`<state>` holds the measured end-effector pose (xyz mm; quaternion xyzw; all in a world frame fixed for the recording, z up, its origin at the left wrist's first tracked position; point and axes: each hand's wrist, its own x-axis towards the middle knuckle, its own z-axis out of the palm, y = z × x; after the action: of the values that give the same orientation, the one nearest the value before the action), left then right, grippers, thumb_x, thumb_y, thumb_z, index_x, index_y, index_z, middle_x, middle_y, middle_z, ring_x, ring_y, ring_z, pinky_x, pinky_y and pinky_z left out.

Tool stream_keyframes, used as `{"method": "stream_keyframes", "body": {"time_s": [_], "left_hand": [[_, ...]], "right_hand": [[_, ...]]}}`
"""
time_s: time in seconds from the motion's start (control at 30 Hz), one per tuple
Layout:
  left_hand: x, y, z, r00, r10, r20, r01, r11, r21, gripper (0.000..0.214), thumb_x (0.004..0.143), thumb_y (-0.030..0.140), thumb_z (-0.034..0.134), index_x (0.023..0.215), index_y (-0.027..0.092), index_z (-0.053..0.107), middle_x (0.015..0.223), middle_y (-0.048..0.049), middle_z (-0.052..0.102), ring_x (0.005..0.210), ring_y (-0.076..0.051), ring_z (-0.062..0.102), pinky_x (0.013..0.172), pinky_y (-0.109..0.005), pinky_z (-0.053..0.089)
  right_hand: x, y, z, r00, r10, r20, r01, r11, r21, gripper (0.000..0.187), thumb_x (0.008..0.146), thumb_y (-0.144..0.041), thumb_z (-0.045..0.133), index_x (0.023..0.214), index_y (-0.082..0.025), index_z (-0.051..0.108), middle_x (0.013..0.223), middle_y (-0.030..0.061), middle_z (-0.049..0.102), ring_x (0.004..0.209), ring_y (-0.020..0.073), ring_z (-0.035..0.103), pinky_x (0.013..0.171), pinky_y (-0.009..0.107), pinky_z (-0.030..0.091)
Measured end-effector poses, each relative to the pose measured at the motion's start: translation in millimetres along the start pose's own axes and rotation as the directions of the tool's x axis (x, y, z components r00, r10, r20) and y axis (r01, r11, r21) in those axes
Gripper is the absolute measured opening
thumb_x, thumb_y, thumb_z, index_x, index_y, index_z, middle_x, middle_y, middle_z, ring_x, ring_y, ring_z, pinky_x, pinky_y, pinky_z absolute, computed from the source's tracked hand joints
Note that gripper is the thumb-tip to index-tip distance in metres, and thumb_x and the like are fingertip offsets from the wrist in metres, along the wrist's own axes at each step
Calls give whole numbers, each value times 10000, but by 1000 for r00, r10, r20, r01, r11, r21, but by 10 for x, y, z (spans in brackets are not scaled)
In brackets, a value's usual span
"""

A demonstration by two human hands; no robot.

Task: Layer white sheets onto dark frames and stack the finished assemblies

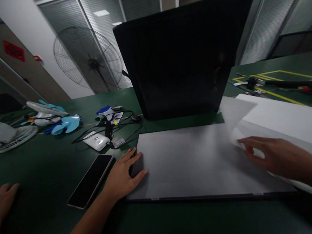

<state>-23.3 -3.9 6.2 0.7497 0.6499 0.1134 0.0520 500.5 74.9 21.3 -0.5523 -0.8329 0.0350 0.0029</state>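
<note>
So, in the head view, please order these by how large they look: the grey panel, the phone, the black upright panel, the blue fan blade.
1. Black upright panel, though the grey panel looks almost as large and lies nearer, so unsure.
2. Phone.
3. Blue fan blade, farther away.

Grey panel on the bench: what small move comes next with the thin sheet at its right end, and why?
Probably peel on leftward. The left hand lies flat on the grey panel, pinning its left edge, while the right hand has the thin sheet lifted at its corner only; the rest looks flat.
</note>
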Motion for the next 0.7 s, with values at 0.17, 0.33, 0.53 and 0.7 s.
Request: {"method": "stream_keyframes", "body": {"time_s": [0.17, 0.33, 0.53, 0.7], "left_hand": [[-1, -7, 8, 1000, -21, 6, 21, 999, -32, 723, 957, 695, 510, 1507, 229, 561, 1639, -121, 433, 1504, -384, 418, 1216, -626, 351], [0, 6, 2, 1000, -12, -25, 10, 996, -94, 649, 1035, 649, 348, 1453, 232, 617, 1624, -95, 463, 1516, -339, 412, 1236, -592, 341], [6, 53, -23, 999, -31, 13, 31, 999, -36, 718, 955, 705, 494, 1455, 201, 604, 1638, -129, 435, 1502, -374, 425, 1219, -608, 363], [8, 32, 5, 1000, -20, 18, 20, 1000, -15, 731, 954, 705, 494, 1443, 172, 599, 1650, -149, 410, 1513, -369, 407, 1236, -595, 339]], "right_hand": [[-111, -562, 63, 967, -248, 55, 240, 964, 115, 537, 970, -645, 492, 1340, -303, 679, 1499, 55, 548, 1325, 320, 573, 1123, 591, 481], [-259, -997, -103, 873, -458, 170, 402, 871, 282, 547, 1011, -612, 456, 1506, -392, 533, 1627, -19, 367, 1500, 294, 382, 1234, 582, 373], [-172, -777, 91, 927, -370, -66, 375, 911, 173, 794, 988, -608, 489, 1667, -301, 213, 1656, 63, 297, 1501, 314, 374, 1231, 577, 379], [111, 45, 274, 980, -37, -196, 40, 999, 8, 641, 1004, -647, 394, 1510, -281, 541, 1533, 60, 509, 1409, 319, 499, 1204, 626, 391]]}}
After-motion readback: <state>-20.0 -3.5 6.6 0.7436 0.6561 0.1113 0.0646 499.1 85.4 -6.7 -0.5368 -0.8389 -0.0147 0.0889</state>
